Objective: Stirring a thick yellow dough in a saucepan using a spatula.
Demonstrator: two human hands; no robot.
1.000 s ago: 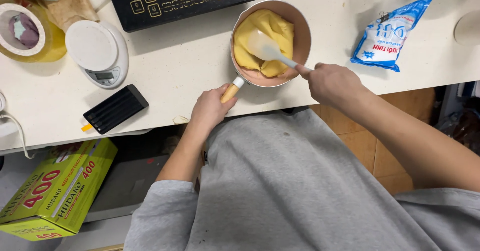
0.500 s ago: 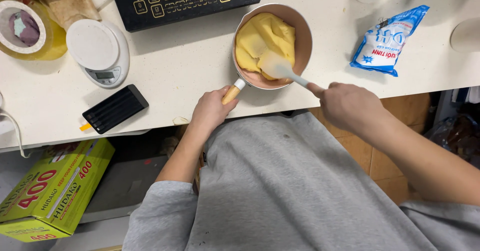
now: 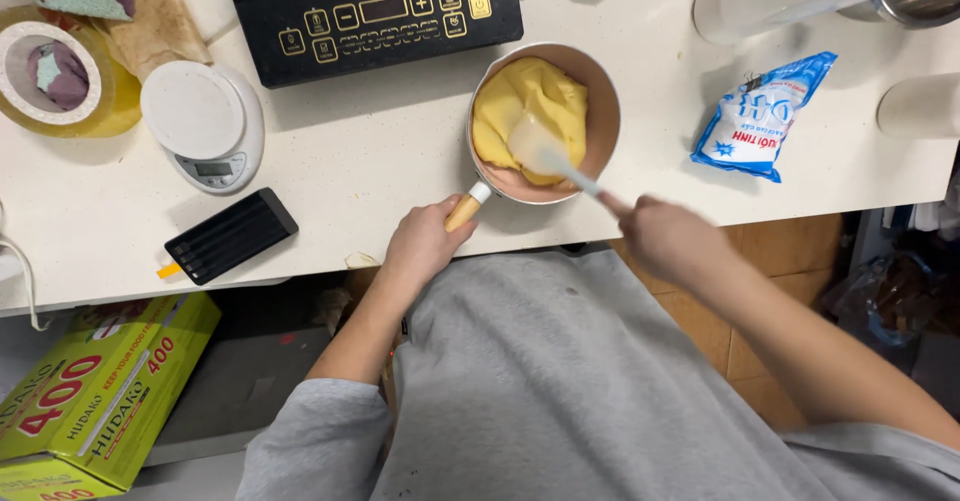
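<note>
Here, we log positions relative to the saucepan [image 3: 600, 111].
Left hand [image 3: 420, 246]: fingers wrapped round its wooden handle [image 3: 462, 211], pointing toward us.
Right hand [image 3: 665, 241]: nearer; fingers closed on spatula [image 3: 545, 151].
Spatula axis: slanting, blade in yellow batter [image 3: 530, 101].

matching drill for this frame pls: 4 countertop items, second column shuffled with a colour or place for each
Items:
1. saucepan
2. kitchen scale
3. bag
4. induction cooker

Descriptions:
A. blue and white, right of the pan
B. black, top of the counter
C. holds yellow dough, handle in the left hand
D. white and round, left of the pan

Pairs: 1-C, 2-D, 3-A, 4-B
</note>
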